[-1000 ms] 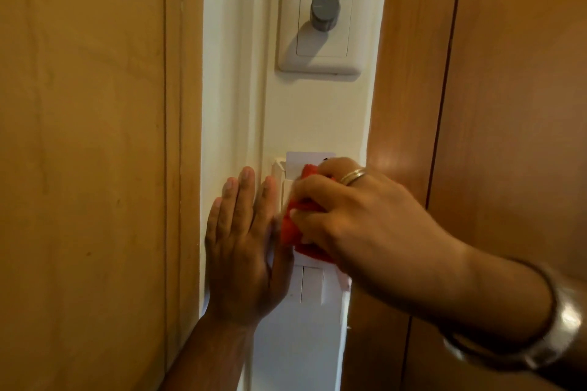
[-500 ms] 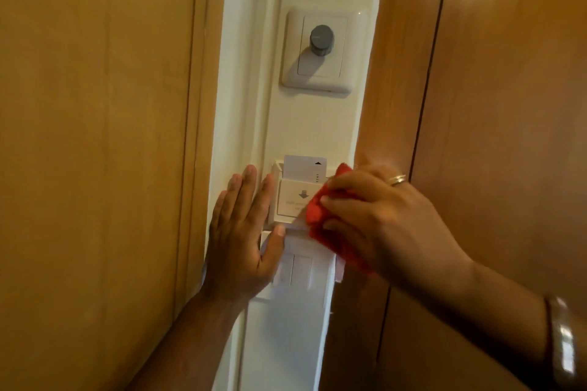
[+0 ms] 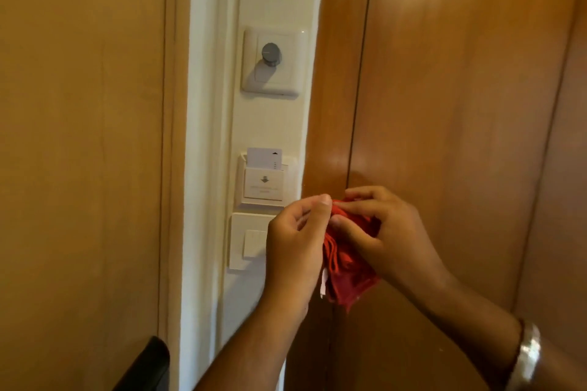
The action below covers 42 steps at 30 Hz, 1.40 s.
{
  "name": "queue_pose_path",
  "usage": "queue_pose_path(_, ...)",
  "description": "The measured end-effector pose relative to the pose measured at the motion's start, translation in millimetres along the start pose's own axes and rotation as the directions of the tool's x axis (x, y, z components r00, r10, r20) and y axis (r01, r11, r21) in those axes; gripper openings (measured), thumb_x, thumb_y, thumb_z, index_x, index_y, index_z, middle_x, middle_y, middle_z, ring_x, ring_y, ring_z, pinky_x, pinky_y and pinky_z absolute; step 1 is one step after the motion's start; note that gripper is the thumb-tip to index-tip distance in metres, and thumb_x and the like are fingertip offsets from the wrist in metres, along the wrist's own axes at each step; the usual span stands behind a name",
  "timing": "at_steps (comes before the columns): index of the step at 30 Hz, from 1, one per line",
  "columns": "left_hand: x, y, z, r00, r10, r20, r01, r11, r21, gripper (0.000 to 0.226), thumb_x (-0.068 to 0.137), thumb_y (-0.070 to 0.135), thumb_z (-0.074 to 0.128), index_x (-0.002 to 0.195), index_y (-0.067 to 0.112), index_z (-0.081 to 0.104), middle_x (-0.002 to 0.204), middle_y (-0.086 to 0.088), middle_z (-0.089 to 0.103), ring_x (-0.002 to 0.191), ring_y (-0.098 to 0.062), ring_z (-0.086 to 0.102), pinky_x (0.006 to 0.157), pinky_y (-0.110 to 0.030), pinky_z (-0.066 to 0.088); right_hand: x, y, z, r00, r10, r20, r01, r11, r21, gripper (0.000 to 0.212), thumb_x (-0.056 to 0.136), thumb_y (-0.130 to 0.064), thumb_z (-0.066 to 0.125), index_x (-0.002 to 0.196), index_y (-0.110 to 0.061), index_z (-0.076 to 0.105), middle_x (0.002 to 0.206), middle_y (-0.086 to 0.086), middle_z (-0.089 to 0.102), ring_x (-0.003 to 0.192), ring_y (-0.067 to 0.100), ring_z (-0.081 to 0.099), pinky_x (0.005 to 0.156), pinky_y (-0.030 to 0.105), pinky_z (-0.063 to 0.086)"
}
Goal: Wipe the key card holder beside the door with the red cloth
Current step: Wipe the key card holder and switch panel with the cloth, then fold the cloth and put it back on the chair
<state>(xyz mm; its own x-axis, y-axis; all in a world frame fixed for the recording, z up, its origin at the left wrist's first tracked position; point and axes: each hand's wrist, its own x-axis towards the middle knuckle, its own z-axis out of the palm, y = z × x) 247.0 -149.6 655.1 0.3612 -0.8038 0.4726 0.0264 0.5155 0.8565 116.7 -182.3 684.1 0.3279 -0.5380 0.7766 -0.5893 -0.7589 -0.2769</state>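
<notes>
Key card holder (image 3: 263, 184): wall-mounted, upright, card in its top slot; up and left of both hands, untouched. Red cloth (image 3: 346, 260): bunched, pinched between left hand (image 3: 295, 241) and right hand (image 3: 384, 232). Left hand nearer holder.

Red cloth (image 3: 344, 259) soft, creased fabric; key card holder (image 3: 265, 182) smooth matt white plastic; right-side wood panel (image 3: 460, 89) glossy varnish; left door (image 3: 79, 136) matt wood; bracelet (image 3: 527, 355) shiny metal.
</notes>
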Motion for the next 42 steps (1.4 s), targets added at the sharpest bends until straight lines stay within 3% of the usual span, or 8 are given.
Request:
queue_pose_path(4, -4.3, 1.3, 14.2, 0.981, -0.165, 0.103, 0.173, 0.982, -0.075, 0.022, 0.082, 0.025, 0.078, 0.102, 0.019, 0.075, 0.093, -0.004, 0.079, 0.086, -0.018, 0.076, 0.074, -0.028, 0.061, -20.5, 20.6, -23.6, 0.991, 0.122, 0.051, -0.132, 0.941, 0.311, 0.024, 0.092, -0.032, 0.049, 0.095, -0.032, 0.073, 0.107, -0.015, 0.064, 0.101, -0.005, 0.056, 0.083, 0.023, 0.047)
queue_pose_path(9, -9.9, 3.2, 35.1, 0.923, -0.195, 0.332, 0.224, 0.973, -0.053, 0.018, 0.087, 0.004, 0.068, 0.103, 0.010, 0.075, 0.086, -0.007, 0.078, 0.075, -0.014, 0.073, 0.066, -0.024, 0.059, -46.8, 54.5, -56.7, 0.882, 0.391, 0.263, -0.470, 0.702, 0.535, 0.040, 0.085, -0.014, 0.063, 0.123, -0.020, 0.054, 0.109, 0.002, 0.066, 0.090, 0.006, 0.063, 0.069, 0.018, 0.050)
queue_pose_path(18, -52.9, -31.6, 89.4, 0.791, -0.273, 0.547, 0.226, 0.962, 0.154, 0.028, 0.088, -0.006, 0.063, 0.111, 0.008, 0.068, 0.089, -0.004, 0.078, 0.080, -0.012, 0.073, 0.072, -0.027, 0.061, -109.1, 114.3, -131.5, 0.822, 0.405, 0.400, -0.559, 0.707, 0.433, 0.023, 0.078, -0.002, 0.068, 0.100, -0.008, 0.066, 0.081, 0.004, 0.069, 0.066, 0.006, 0.063, 0.055, 0.017, 0.046)
queue_pose_path(26, -154.5, -112.2, 147.3, 0.823, -0.468, 0.322, 0.404, 0.881, 0.247, 0.030, 0.087, -0.003, 0.069, 0.115, 0.009, 0.067, 0.097, -0.004, 0.075, 0.082, -0.013, 0.073, 0.079, -0.032, 0.061, -209.3, 194.7, -129.9, 0.688, 0.471, 0.551, -0.697, 0.641, 0.322, 0.028, 0.076, -0.008, 0.071, 0.104, -0.011, 0.067, 0.071, -0.005, 0.068, 0.059, 0.000, 0.060, 0.047, 0.016, 0.044)
queue_pose_path(30, -226.0, -188.8, 152.7, 0.725, -0.655, 0.215, 0.599, 0.753, 0.274, 0.036, 0.084, 0.004, 0.074, 0.119, 0.012, 0.066, 0.108, -0.007, 0.074, 0.083, -0.012, 0.075, 0.069, -0.026, 0.060, -304.4, 236.0, -104.1, 0.515, 0.535, 0.670, -0.825, 0.520, 0.219, 0.024, 0.075, -0.011, 0.073, 0.098, -0.013, 0.068, 0.087, 0.003, 0.072, 0.076, 0.015, 0.068, 0.063, 0.027, 0.053)
queue_pose_path(33, -294.2, -259.6, 149.4, 0.572, -0.802, 0.174, 0.758, 0.597, 0.261, 0.035, 0.087, 0.004, 0.071, 0.121, 0.011, 0.065, 0.107, -0.007, 0.073, 0.077, -0.009, 0.074, 0.063, -0.019, 0.057, -390.5, 254.4, -69.6, 0.369, 0.628, 0.685, -0.903, 0.416, 0.105, 0.023, 0.076, -0.003, 0.070, 0.099, -0.002, 0.067, 0.079, 0.007, 0.068, 0.065, 0.012, 0.063, 0.058, 0.023, 0.053)
queue_pose_path(38, -425.0, -380.9, 116.8, 0.294, -0.946, 0.135, 0.903, 0.322, 0.283, 0.034, 0.093, 0.015, 0.065, 0.126, 0.012, 0.060, 0.120, -0.012, 0.069, 0.110, -0.027, 0.069, 0.096, -0.045, 0.057, -547.0, 268.9, -3.6, 0.090, 0.624, 0.776, -0.939, 0.312, -0.142, 0.011, 0.081, -0.007, 0.066, 0.092, -0.010, 0.065, 0.096, 0.012, 0.065, 0.089, 0.025, 0.063, 0.079, 0.036, 0.055)
queue_pose_path(42, -513.3, -451.6, 98.4, 0.132, -0.989, 0.060, 0.927, 0.144, 0.345, 0.031, 0.092, 0.016, 0.066, 0.122, 0.019, 0.060, 0.121, -0.008, 0.067, 0.109, -0.023, 0.066, 0.091, -0.037, 0.056, -670.9, 274.0, 46.1, -0.183, 0.667, 0.722, -0.961, 0.035, -0.275, 0.044, 0.079, -0.001, 0.068, 0.120, 0.000, 0.052, 0.109, 0.021, 0.059, 0.100, 0.033, 0.059, 0.083, 0.038, 0.053)
